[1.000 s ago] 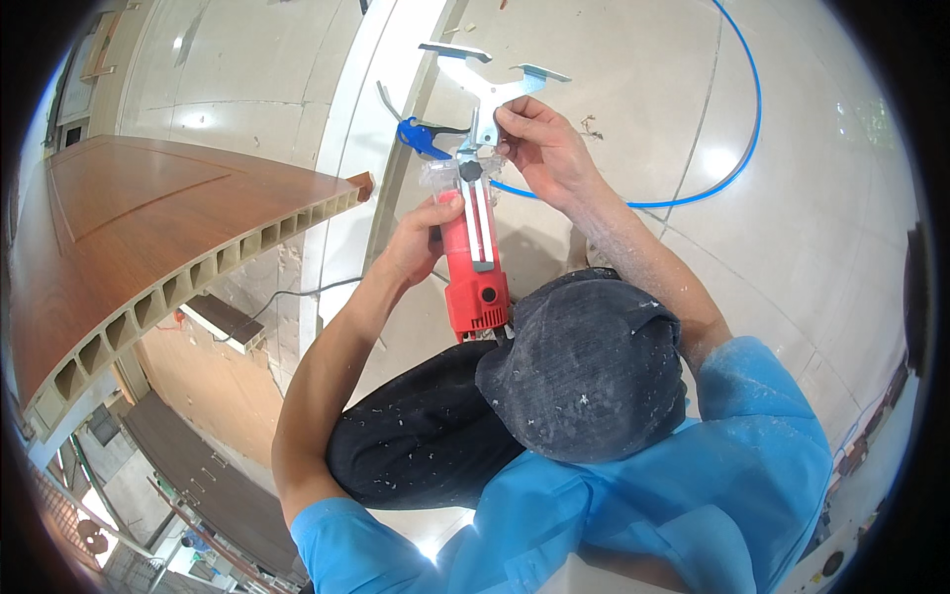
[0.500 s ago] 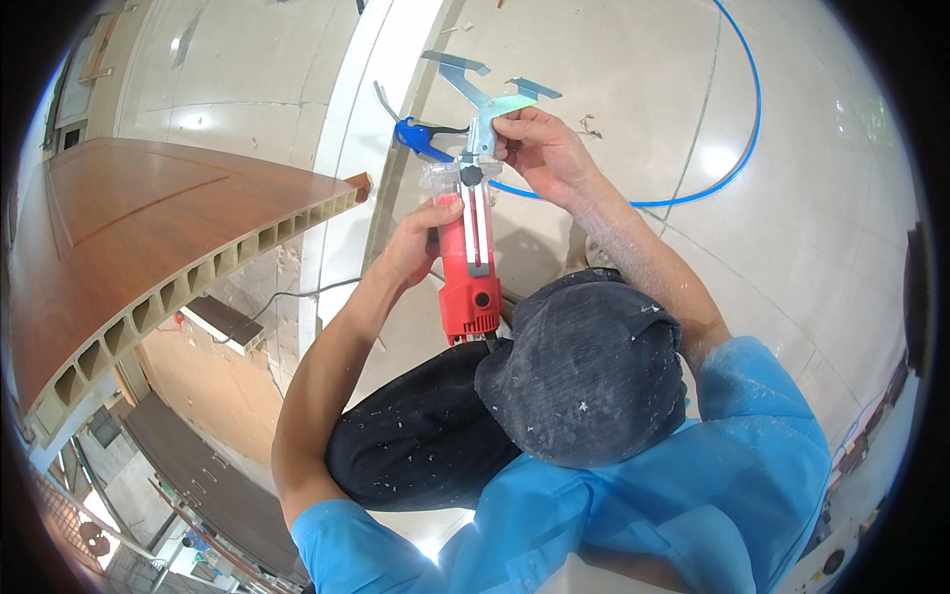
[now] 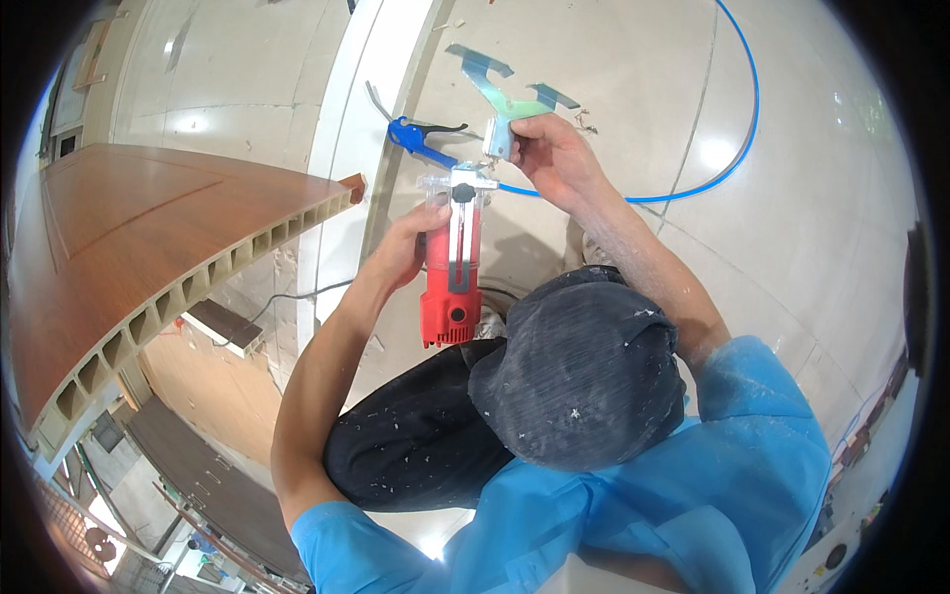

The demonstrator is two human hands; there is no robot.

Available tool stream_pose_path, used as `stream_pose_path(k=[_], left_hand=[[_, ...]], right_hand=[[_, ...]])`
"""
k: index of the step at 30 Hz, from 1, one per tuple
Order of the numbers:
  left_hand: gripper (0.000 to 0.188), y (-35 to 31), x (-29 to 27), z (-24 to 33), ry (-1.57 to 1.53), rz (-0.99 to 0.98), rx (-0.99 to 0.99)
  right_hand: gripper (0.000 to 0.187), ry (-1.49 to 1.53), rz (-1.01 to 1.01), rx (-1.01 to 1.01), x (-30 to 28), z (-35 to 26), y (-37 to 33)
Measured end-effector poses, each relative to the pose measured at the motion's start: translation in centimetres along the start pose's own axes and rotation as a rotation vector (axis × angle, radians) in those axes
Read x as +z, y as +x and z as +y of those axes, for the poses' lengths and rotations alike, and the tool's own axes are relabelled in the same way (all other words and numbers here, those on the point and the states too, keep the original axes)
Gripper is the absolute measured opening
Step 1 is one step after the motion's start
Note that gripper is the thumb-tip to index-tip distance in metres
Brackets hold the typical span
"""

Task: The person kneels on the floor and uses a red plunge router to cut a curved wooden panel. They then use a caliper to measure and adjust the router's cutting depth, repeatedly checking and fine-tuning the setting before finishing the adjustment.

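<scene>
My left hand (image 3: 400, 247) is closed around a red trim router (image 3: 450, 312) with a clear base at its far end. Along the router's upper side runs a slotted metal plate (image 3: 461, 243) with a black knob (image 3: 462, 193). Between the thumb and fingers of my right hand (image 3: 556, 163) is a Y-shaped metal guide bracket (image 3: 503, 106), its two arms ending in flat wings. The bracket's stem is just beyond the router's base, with a small gap visible. Left of the bracket, a blue air blow gun (image 3: 408, 137) lies by the white strip.
A blue hose (image 3: 643, 200) curves over the tiled floor (image 3: 811, 198) on the right. At left, a brown hollow-core door panel (image 3: 148, 213) reaches toward my left arm. A white strip (image 3: 341, 148) crosses the floor, and a black cord (image 3: 297, 295) runs under my left arm.
My right hand has drawn the guide bracket away from the router's base, up and to the right. My left hand and the router have shifted slightly left, and the router's base end shows more.
</scene>
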State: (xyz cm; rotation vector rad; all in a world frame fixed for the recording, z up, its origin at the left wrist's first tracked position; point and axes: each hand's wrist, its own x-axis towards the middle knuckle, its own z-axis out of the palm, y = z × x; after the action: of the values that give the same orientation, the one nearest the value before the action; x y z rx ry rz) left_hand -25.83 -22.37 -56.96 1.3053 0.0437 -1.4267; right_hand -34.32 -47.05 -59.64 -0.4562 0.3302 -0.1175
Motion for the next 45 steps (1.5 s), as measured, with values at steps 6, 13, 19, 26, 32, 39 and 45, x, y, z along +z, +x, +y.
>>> stream_pose_path(k=[6,13,19,26,32,39,45], left_hand=[[0.057,0.2,-0.7,-0.1,0.001,0.050,-0.027],[0.058,0.5,-0.9,0.1,-0.034,0.040,0.009],[0.058,0.6,-0.6,0.3,-0.053,0.054,0.028],[0.057,0.4,-0.4,0.3,-0.062,0.046,0.022],[0.054,0.6,-0.1,0.3,0.004,0.077,0.085],[0.052,0.6,1.7,1.0,0.080,0.218,0.080],[0.053,0.6,2.5,1.7,0.101,0.227,0.066]], right_hand=[[0.009,-0.158,-0.028,0.091,0.4,-1.2,-1.4],[0.014,-0.302,-0.103,0.182,0.5,-0.4,-1.8],[0.013,-0.360,-0.132,0.207,0.7,0.8,-1.8],[0.015,-0.363,-0.096,0.244,1.8,1.6,-1.9],[0.017,-0.424,0.005,0.322,1.7,1.5,-2.0],[0.029,-0.479,0.164,0.197,1.3,2.0,-2.1],[0.034,-0.329,0.090,0.214,0.4,1.4,-1.9]])
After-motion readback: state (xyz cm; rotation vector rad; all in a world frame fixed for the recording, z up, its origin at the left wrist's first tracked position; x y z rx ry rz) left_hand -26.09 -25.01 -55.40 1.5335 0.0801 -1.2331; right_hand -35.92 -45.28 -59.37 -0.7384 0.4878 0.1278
